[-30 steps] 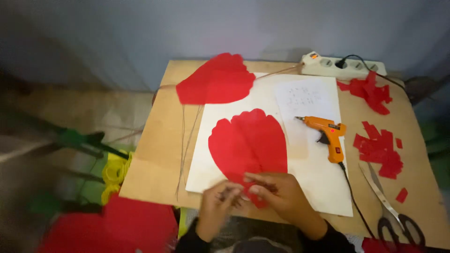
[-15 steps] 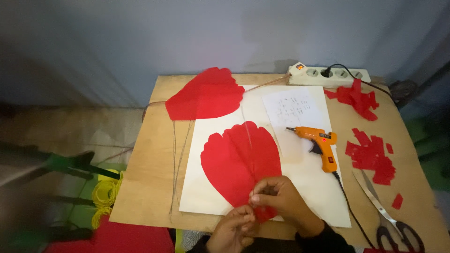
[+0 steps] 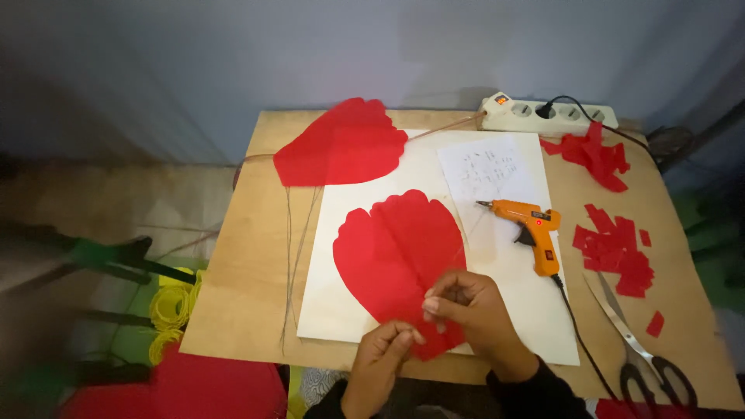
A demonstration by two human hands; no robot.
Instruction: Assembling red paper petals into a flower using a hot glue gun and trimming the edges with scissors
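Both hands pinch near end of red petal (image 3: pixel 400 248) — left hand (image 3: pixel 382 358), right hand (image 3: pixel 475 314) — glue gun (image 3: pixel 531 225) right, on table (image 3: pixel 240 310).

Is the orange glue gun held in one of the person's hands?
No, the orange glue gun lies on the white sheet, apart from the left hand and the right hand, which both touch the red paper petal.

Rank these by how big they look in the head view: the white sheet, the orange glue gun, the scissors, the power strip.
1. white sheet
2. and 3. power strip and scissors: similar length, and the scissors lie nearer the camera, so unranked
4. orange glue gun
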